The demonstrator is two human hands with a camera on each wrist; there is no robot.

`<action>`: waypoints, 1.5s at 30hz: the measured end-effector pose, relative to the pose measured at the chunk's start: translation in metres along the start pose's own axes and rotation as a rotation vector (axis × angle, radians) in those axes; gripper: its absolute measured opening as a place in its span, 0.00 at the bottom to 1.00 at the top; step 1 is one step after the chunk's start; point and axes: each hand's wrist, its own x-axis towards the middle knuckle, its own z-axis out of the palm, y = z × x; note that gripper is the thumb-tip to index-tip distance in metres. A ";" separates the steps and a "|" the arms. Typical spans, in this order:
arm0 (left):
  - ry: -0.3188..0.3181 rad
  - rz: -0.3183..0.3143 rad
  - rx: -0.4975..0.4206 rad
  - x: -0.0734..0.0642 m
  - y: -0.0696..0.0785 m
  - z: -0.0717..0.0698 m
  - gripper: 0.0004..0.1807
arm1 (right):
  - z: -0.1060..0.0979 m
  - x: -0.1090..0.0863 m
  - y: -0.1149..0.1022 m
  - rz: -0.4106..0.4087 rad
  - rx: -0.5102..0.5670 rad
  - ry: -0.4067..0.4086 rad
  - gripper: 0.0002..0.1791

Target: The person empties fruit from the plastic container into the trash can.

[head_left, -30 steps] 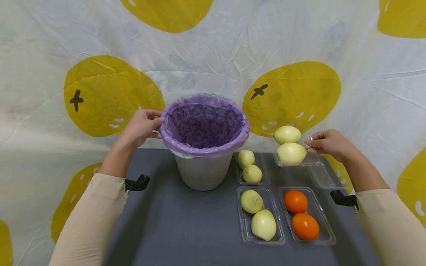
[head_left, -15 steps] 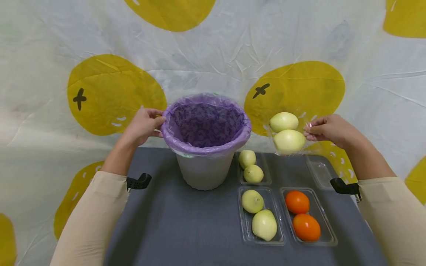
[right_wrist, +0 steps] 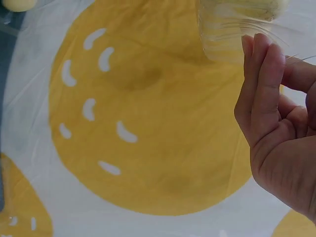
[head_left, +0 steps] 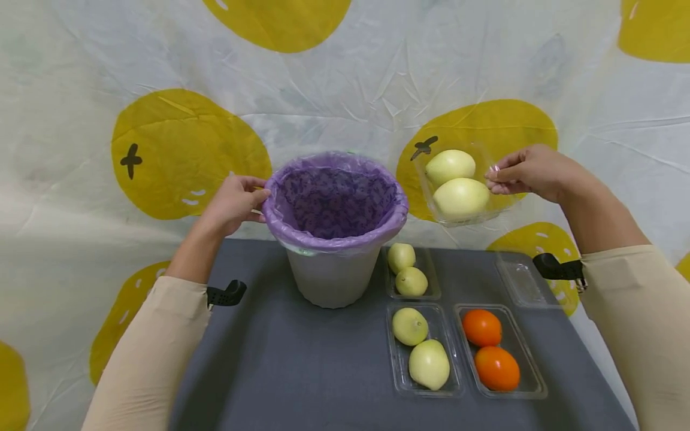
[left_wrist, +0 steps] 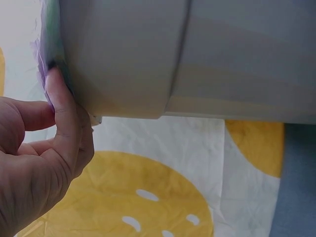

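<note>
Two fruits (head_left: 459, 188) in tray (head_left: 473, 219), raised higher (right hand (head_left: 533, 172))

With the head camera we looked forward and down, from farther back, over the table (head_left: 291, 359) to the patterned cloth (head_left: 334, 96). With the left wrist camera we saw, from very near and turned sideways, the bin (left_wrist: 118, 54) beside the left grip (left_wrist: 42, 170). With the right one we faced the cloth, close past the right grip (right_wrist: 279, 140). The head view shared the bin with the left, the tray (right_wrist: 222, 47) with the right.
</note>
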 end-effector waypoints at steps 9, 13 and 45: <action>-0.003 0.004 0.006 -0.002 0.001 -0.001 0.27 | 0.003 0.011 -0.036 0.017 0.092 -0.039 0.07; 0.005 0.007 0.015 -0.001 0.001 -0.003 0.26 | 0.008 0.017 -0.050 0.022 0.139 -0.059 0.06; -0.014 0.008 0.036 -0.008 -0.002 -0.004 0.26 | 0.083 0.050 -0.117 -0.151 0.290 0.025 0.02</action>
